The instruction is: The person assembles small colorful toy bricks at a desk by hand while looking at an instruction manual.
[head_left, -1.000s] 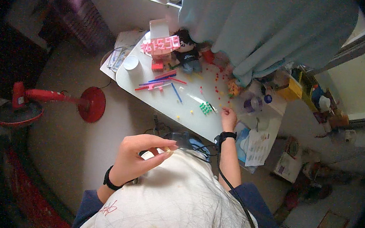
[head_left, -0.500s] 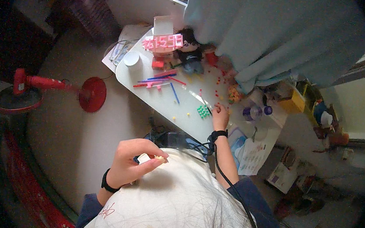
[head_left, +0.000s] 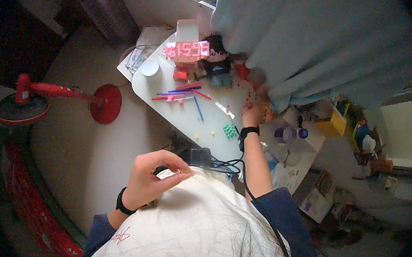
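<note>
My left hand [head_left: 154,175] is pinched above my lap, thumb and fingertips closed on a small pale yellow piece [head_left: 185,171]. Across the white table [head_left: 166,106] reaches my right hand [head_left: 252,115], over the right side among small red pieces [head_left: 248,99] and a heap of orange-yellow pieces [head_left: 267,111]. Its fingertips are blurred and partly hidden, so I cannot see whether they hold anything. Nearer than that hand lies a cluster of small green pieces [head_left: 230,132]. A white strip [head_left: 224,110] rests just left of the wrist, and a loose yellow piece [head_left: 213,133] lies left of the green cluster.
Coloured sticks [head_left: 179,92] lie left of centre beside a white cup [head_left: 150,67] and a red box [head_left: 180,73]. A lit pink digit display [head_left: 186,50] and a doll [head_left: 217,65] stand behind. Right are a purple-capped bottle [head_left: 285,134] and curtain [head_left: 318,45]. A cable trails along my right arm.
My right hand has moved farther away, from beside the green cluster to the red and orange pieces. My left hand stays pinched, shifted only slightly. The view has tilted a little.
</note>
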Demonstrator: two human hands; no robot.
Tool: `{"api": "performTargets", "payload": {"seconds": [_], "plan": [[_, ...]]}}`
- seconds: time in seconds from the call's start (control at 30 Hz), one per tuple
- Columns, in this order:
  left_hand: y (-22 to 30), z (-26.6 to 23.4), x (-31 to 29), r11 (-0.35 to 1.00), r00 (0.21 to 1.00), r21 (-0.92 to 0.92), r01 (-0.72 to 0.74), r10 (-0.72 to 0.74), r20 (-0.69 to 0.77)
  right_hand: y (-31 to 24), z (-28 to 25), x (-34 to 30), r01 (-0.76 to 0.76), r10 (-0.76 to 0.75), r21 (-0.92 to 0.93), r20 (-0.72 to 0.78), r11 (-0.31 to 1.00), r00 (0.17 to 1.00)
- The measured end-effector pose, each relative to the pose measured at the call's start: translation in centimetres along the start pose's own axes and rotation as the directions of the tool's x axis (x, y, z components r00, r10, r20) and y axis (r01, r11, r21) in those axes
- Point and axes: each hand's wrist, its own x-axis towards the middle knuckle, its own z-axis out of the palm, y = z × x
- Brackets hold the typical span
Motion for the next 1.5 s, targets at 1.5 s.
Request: {"api": "performTargets", "payload": {"seconds": [1.5], "plan": [[-0.3,2.1,2.6,0.983,0.956,0.051,-0.175,0.157,0.248,11.5,-2.0,-9.0,-0.096,0.120,0.338,-0.051,0.936,0.992]]}}
